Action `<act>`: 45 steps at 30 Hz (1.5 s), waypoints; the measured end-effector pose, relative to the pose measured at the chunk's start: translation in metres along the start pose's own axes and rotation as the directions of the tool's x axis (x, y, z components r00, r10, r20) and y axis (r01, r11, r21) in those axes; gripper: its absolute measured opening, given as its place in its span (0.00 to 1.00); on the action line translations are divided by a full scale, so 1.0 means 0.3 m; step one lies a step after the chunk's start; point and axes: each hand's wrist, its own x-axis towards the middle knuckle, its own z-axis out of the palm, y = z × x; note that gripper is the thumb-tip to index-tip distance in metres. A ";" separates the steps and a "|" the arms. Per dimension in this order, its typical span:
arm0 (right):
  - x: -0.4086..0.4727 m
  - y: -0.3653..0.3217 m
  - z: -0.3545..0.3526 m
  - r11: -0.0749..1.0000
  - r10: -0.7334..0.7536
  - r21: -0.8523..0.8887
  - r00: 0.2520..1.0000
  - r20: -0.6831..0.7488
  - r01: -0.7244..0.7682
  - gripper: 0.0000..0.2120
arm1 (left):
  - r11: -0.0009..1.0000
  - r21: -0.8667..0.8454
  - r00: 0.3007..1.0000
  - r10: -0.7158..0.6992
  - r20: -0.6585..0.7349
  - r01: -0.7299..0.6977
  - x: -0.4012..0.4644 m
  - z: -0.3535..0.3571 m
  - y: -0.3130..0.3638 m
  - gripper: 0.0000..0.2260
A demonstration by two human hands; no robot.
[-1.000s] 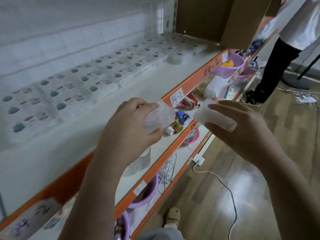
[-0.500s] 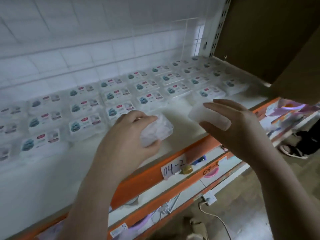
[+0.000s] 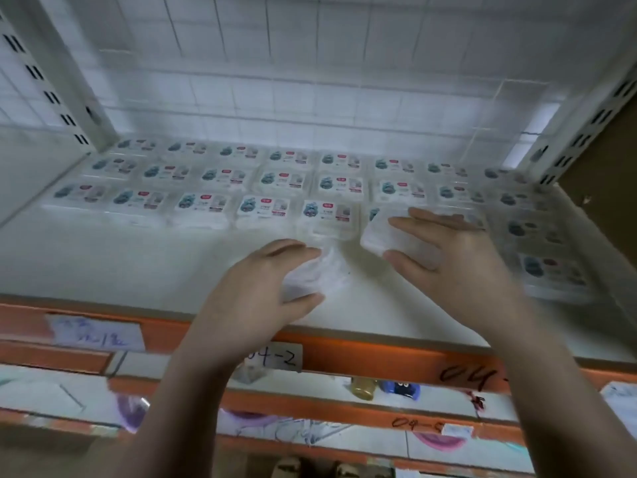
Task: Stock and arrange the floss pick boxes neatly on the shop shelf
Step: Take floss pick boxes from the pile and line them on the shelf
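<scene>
left hand (image 3: 255,298): grasping a clear box (image 3: 317,274) low over the shelf (image 3: 103,263), bare front strip
right hand (image 3: 458,263): grasping second box (image 3: 382,236) beside the front row (image 3: 200,208), likely extending it

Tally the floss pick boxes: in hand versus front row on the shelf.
Box in left hand: 1
Box in right hand: 1
Front-row boxes in full view on the shelf: 5
Total: 7
A sixth front-row box is partly hidden; the rows behind are too blurred to count.
</scene>
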 end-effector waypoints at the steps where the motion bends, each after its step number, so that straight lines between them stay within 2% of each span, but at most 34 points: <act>1: 0.001 0.003 0.001 1.000 0.004 0.002 1.000 0.016 -0.005 0.21 | 1.000 0.014 1.000 -0.003 0.012 0.003 0.002 0.005 0.000 0.23; 5: 0.000 0.007 -0.002 0.994 0.068 0.080 0.997 0.025 -0.070 0.19 | 0.999 0.035 0.998 -0.002 0.066 0.000 0.026 0.002 -0.003 0.23; 8: 0.002 -0.009 -0.008 0.939 0.126 0.314 0.990 0.057 -0.137 0.14 | 1.000 0.022 0.993 0.003 0.114 -0.006 0.035 -0.007 -0.003 0.25; 10: 0.015 -0.011 -0.013 0.864 0.161 0.471 0.984 0.080 -0.179 0.16 | 1.000 -0.002 0.991 -0.003 0.136 0.004 0.046 -0.017 0.012 0.29; 12: 0.028 -0.030 -0.035 0.728 0.262 0.620 0.954 0.144 -0.293 0.22 | 0.999 -0.045 0.992 -0.007 0.128 0.013 0.066 -0.039 0.045 0.35; 14: 0.036 -0.053 -0.052 0.567 0.335 0.719 0.910 0.244 -0.401 0.16 | 0.988 -0.154 0.997 0.044 0.067 -0.033 0.094 -0.061 0.087 0.36; 17: 0.035 -0.062 -0.052 0.453 0.344 0.771 0.885 0.313 -0.448 0.15 | 0.896 -0.436 0.996 0.094 0.006 -0.082 0.128 -0.076 0.143 0.25; 19: 0.029 -0.070 -0.051 0.415 0.339 0.776 0.872 0.353 -0.475 0.12 | 0.851 -0.519 0.997 0.082 -0.012 -0.076 0.146 -0.074 0.164 0.16; 21: 0.020 -0.069 -0.044 0.390 0.345 0.779 0.863 0.370 -0.490 0.12 | 0.828 -0.557 0.998 0.064 -0.027 -0.069 0.155 -0.070 0.167 0.12; 22: 0.015 -0.066 -0.040 0.394 0.359 0.784 0.865 0.350 -0.480 0.13 | 0.815 -0.577 0.998 0.047 -0.031 -0.056 0.156 -0.067 0.165 0.12; 23: 0.006 -0.063 -0.040 0.446 0.362 0.781 0.886 0.290 -0.438 0.13 | 0.801 -0.597 0.999 0.018 -0.035 -0.035 0.156 -0.064 0.161 0.11; 25: -0.020 -0.061 -0.049 0.704 0.254 0.671 0.965 0.070 -0.234 0.15 | 0.765 -0.643 0.995 -0.081 -0.053 0.028 0.150 -0.055 0.158 0.09; 27: -0.040 -0.061 -0.054 0.953 0.036 0.301 0.995 -0.092 -0.006 0.27 | 0.723 -0.685 0.984 -0.172 -0.055 0.088 0.145 -0.039 0.160 0.07; 28: -0.044 -0.049 -0.047 0.991 -0.087 0.088 0.988 -0.128 0.098 0.31 | 0.708 -0.698 0.980 -0.195 -0.047 0.107 0.144 -0.031 0.164 0.05; 29: -0.046 -0.035 -0.037 0.984 -0.172 -0.064 0.973 -0.154 0.164 0.32 | 0.696 -0.707 0.977 -0.209 -0.037 0.122 0.145 -0.022 0.163 0.04; 30: -0.050 -0.025 -0.029 0.975 -0.200 -0.135 0.965 -0.172 0.178 0.31 | 0.687 -0.714 0.975 -0.220 -0.026 0.136 0.143 -0.016 0.166 0.04; 31: -0.053 -0.017 -0.024 0.976 -0.181 -0.149 0.968 -0.174 0.156 0.30 | 0.692 -0.707 0.974 -0.226 -0.023 0.144 0.140 -0.010 0.167 0.05; 32: -0.053 -0.011 -0.022 0.983 -0.145 -0.131 0.978 -0.152 0.125 0.31 | 0.752 -0.644 0.975 -0.217 -0.037 0.143 0.139 -0.005 0.160 0.08; 33: -0.053 -0.003 -0.022 0.989 -0.111 -0.113 0.986 -0.123 0.097 0.31 | 0.860 -0.490 0.981 -0.187 -0.047 0.140 0.138 -0.001 0.147 0.12; 34: -0.053 0.010 -0.023 0.992 -0.080 -0.102 0.992 -0.094 0.070 0.31 | 0.953 -0.265 0.987 -0.161 -0.019 0.150 0.134 0.001 0.133 0.18; 35: -0.053 0.023 -0.024 0.995 -0.048 -0.094 0.997 -0.066 0.042 0.31 | 0.986 -0.052 0.987 -0.154 0.038 0.156 0.129 0.000 0.118 0.24; 36: -0.050 0.033 -0.025 0.996 -0.017 -0.082 0.999 -0.039 0.014 0.31 | 0.985 0.078 0.982 -0.161 0.098 0.154 0.126 -0.004 0.109 0.30; 37: -0.045 0.040 -0.025 0.998 0.002 -0.067 1.000 -0.010 -0.003 0.31 | 0.980 0.129 0.973 -0.171 0.156 0.152 0.127 -0.004 0.102 0.32; 40: -0.026 0.044 -0.013 1.000 0.009 -0.027 0.999 0.043 -0.008 0.28 | 0.978 0.173 0.970 -0.152 0.192 0.119 0.133 0.005 0.096 0.32; 42: -0.014 0.032 -0.007 1.000 -0.007 -0.029 0.999 0.052 0.009 0.27 | 0.984 0.148 0.987 -0.119 0.112 0.101 0.132 -0.003 0.093 0.31; 45: -0.003 0.018 0.009 0.997 -0.032 -0.061 0.995 0.095 0.038 0.27 | 0.998 0.002 0.995 -0.070 -0.072 0.070 0.114 -0.050 0.086 0.32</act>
